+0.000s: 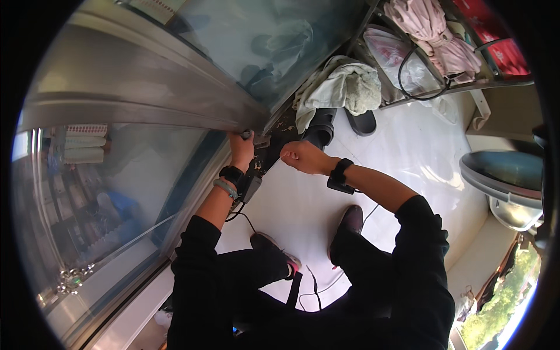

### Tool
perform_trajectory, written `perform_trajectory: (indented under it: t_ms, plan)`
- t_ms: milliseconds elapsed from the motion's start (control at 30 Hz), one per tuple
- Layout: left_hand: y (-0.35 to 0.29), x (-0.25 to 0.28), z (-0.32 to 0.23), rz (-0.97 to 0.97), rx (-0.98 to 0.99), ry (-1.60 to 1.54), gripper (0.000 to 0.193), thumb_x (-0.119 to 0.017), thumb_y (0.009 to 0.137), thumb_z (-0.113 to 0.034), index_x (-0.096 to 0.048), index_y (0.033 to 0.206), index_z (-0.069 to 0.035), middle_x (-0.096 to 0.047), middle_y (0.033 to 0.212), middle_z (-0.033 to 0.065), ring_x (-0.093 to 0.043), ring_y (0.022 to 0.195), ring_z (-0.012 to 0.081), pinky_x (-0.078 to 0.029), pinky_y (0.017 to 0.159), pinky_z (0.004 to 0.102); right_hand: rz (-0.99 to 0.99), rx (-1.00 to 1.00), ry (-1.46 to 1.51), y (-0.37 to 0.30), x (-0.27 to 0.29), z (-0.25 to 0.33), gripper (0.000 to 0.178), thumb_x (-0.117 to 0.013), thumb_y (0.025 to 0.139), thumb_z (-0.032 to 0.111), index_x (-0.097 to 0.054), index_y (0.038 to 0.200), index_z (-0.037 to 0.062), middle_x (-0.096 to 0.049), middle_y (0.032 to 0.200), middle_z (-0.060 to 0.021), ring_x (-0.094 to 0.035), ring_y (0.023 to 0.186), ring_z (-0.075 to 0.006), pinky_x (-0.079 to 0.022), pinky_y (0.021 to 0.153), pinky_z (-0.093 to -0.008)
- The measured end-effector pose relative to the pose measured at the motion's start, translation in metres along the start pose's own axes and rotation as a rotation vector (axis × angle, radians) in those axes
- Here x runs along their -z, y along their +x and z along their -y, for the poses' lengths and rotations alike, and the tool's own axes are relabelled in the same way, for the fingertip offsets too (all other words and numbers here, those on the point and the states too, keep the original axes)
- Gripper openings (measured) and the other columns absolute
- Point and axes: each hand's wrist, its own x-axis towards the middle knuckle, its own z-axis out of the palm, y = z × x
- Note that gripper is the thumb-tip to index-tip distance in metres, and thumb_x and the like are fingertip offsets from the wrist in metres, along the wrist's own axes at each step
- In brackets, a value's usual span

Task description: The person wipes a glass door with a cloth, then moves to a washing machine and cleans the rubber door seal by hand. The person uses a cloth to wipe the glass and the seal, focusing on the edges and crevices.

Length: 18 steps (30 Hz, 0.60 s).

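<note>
1. The left hand (242,151) is at the metal frame (192,108), beside a small dark metal piece (262,142); I cannot tell whether its grip holds it.
2. The right hand (307,157), nearer than the black shoe (322,129), has its grip curled narrow.

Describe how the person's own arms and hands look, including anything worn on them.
Neither the left hand nor the right hand wears a glove. Black sleeves leave both forearms partly uncovered. The left wrist carries a black wristband and a pale, greenish-grey bracelet; the right has a black strap with a boxy unit.
</note>
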Motion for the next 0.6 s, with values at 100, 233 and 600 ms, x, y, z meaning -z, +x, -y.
perform_trajectory:
  t_ms: [100, 233, 600]
  plan:
    - [-0.003, -0.007, 0.017, -0.057, -0.088, -0.007, 0.060, -0.068, 0.089, -0.010, -0.032, 0.135, 0.006, -0.049, 0.126, 0.0244, -0.049, 0.119, 0.0383, -0.037, 0.101, 0.0417, 0.037, -0.063, 0.038, 0.015, -0.021, -0.035, 0.018, -0.060, 0.090, 0.017, -0.065, 0.095, 0.0007, -0.068, 0.084, -0.0118, -0.067, 0.077, -0.0232, -0.053, 0.070, -0.0341]
    - [-0.009, -0.009, 0.028, -0.057, -0.136, -0.032, 0.057, -0.067, 0.089, -0.009, -0.033, 0.131, 0.008, -0.048, 0.125, 0.0276, -0.049, 0.119, 0.0403, -0.038, 0.100, 0.0413, 0.022, -0.065, 0.102, 0.010, -0.043, -0.042, 0.018, -0.059, 0.088, 0.016, -0.066, 0.091, 0.0008, -0.069, 0.081, -0.0135, -0.068, 0.076, -0.0265, -0.053, 0.070, -0.0350]
    - [-0.015, -0.013, 0.088, -0.055, 0.246, 0.044, 0.044, -0.067, 0.084, -0.011, -0.051, 0.123, -0.001, -0.055, 0.119, 0.0246, -0.054, 0.112, 0.0412, -0.045, 0.090, 0.0475, 0.194, -0.121, -0.053, -0.033, -0.045, -0.002, 0.019, -0.059, 0.091, 0.017, -0.067, 0.097, -0.0003, -0.069, 0.084, -0.0135, -0.066, 0.075, -0.0223, -0.053, 0.071, -0.0327]
